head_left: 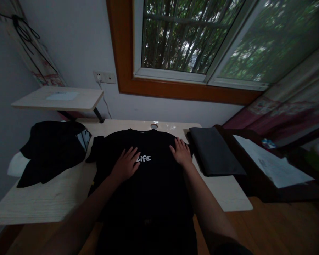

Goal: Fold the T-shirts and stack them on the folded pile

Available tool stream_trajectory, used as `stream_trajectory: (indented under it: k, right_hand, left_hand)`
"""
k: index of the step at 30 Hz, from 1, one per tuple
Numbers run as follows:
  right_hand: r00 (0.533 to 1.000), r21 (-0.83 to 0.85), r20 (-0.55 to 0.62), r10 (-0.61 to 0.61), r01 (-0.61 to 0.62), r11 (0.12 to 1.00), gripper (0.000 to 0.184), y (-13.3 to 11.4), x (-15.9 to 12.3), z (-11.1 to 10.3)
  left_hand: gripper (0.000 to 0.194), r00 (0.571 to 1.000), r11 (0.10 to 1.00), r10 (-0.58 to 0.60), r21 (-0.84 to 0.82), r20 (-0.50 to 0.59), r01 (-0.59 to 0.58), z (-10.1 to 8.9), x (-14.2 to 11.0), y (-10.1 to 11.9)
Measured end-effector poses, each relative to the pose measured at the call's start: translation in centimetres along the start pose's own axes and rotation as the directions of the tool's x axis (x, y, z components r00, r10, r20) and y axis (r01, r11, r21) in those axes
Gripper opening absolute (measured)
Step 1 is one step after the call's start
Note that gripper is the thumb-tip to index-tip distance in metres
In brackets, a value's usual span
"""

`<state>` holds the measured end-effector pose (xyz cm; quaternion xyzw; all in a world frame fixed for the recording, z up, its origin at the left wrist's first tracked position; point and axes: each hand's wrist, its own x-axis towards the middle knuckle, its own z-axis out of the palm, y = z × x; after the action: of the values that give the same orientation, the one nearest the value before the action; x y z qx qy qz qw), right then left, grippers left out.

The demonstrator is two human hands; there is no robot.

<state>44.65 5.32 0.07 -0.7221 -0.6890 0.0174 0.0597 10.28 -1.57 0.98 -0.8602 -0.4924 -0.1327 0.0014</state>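
My left hand (125,167) and right hand (182,153), fingers slightly spread, lie on the black shirt (151,187) (print (145,158) upward): apparently smoothing; the next stroke calls for even pressure.

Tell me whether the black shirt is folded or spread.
Spread: the black shirt lies opened out across the table, neckline at the far edge, lettering face up.

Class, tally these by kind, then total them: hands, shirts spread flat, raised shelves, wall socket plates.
Hands: 2 (left hand, right hand)
Flat black shirt: 1
Raised shelf: 1
Wall socket plates: 2 (left plate, right plate)
Total: 6
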Motion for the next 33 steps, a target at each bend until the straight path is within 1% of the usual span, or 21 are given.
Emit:
stream_trajectory:
  k: [5,7,9,12,14,16,19,21,26,28,31,33]
  right_hand:
    - [1.0,-0.019,0.025,0.018,-0.017,1.0,0.071,1.3,0.2,-0.1]
    - [0.999,-0.027,0.036,0.024,-0.023,0.999,0.071,1.6,0.3,-0.2]
    - [0.999,-0.029,0.046,0.027,-0.026,0.999,0.072,1.8,0.5,-0.2]
    - [0.997,-0.023,0.064,0.031,-0.03,0.999,0.073,2.0,0.7,-0.2]
    - [0.997,-0.022,0.071,0.035,-0.033,0.999,0.074,2.1,0.9,-0.2]
    - [0.997,-0.025,0.073,0.036,-0.035,0.999,0.074,2.2,1.0,-0.2]
    - [0.996,-0.031,0.079,0.041,-0.039,0.999,0.075,2.2,1.2,-0.3]
    - [0.996,-0.038,0.08,0.042,-0.039,0.999,0.075,2.3,1.3,-0.4]
    - [0.997,-0.049,0.067,0.039,-0.035,0.998,0.076,2.2,1.2,-0.3]
    - [0.997,-0.05,0.064,0.039,-0.036,0.998,0.076,2.2,1.2,-0.3]
    - [0.997,-0.051,0.07,0.039,-0.036,0.998,0.076,2.2,1.2,-0.4]
    - [0.997,-0.05,0.066,0.038,-0.034,0.998,0.076,2.2,1.2,-0.4]
  left_hand:
    - [0.055,1.0,1.0,-0.004,-0.012,-0.002,0.004,0.5,0.2,2.7]
    - [0.055,1.0,1.0,-0.007,-0.014,-0.002,0.007,0.6,0.4,3.2]
    - [0.055,1.0,1.0,-0.027,-0.011,-0.009,0.027,0.6,0.6,2.9]
    - [0.055,0.993,0.993,-0.116,0.021,-0.02,0.116,0.5,0.9,0.8]
    - [0.056,0.978,0.976,-0.208,0.063,-0.032,0.21,0.3,0.9,-1.5]
    - [0.057,0.953,0.948,-0.298,0.104,-0.055,0.302,0.0,0.6,-4.2]
    - [0.058,0.922,0.909,-0.38,0.154,-0.077,0.388,-0.8,-0.4,-7.8]
    - [0.058,0.902,0.885,-0.419,0.174,-0.104,0.431,-1.4,-1.2,-9.6]
    - [0.053,0.878,0.862,-0.452,0.177,-0.155,0.475,-2.9,-3.3,-12.3]
    - [0.055,0.869,0.858,-0.467,0.152,-0.165,0.49,-3.3,-3.8,-13.2]
    - [0.061,0.83,0.837,-0.537,0.03,-0.15,0.547,-3.9,-4.2,-14.4]
    - [0.068,0.791,0.798,-0.602,-0.087,-0.107,0.596,-4.4,-4.2,-15.1]
